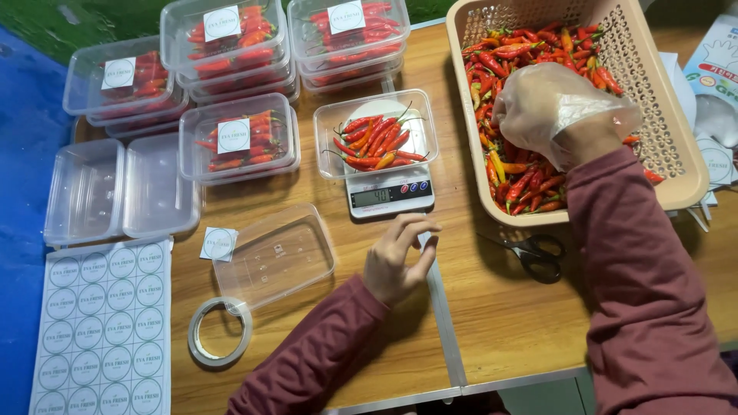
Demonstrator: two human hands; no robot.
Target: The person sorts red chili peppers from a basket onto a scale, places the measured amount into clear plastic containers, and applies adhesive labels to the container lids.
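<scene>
My right hand (550, 111), in a thin clear plastic glove, reaches into a beige perforated basket (676, 165) full of red, orange and green chillies (523, 58); its fingers are closed among them. My bare left hand (398, 257) rests on the wooden table just below a small digital scale (388, 192), fingers loosely curled, holding nothing. On the scale stands an open clear plastic tray (330, 138) partly filled with chillies (377, 142).
Black scissors (530, 253) lie below the basket. A clear lid (273, 257), a loose round sticker (218, 244), a tape roll (219, 332) and a sticker sheet (104, 327) lie at left. Sealed, labelled chilli trays (238, 138) and empty trays (119, 188) stand behind.
</scene>
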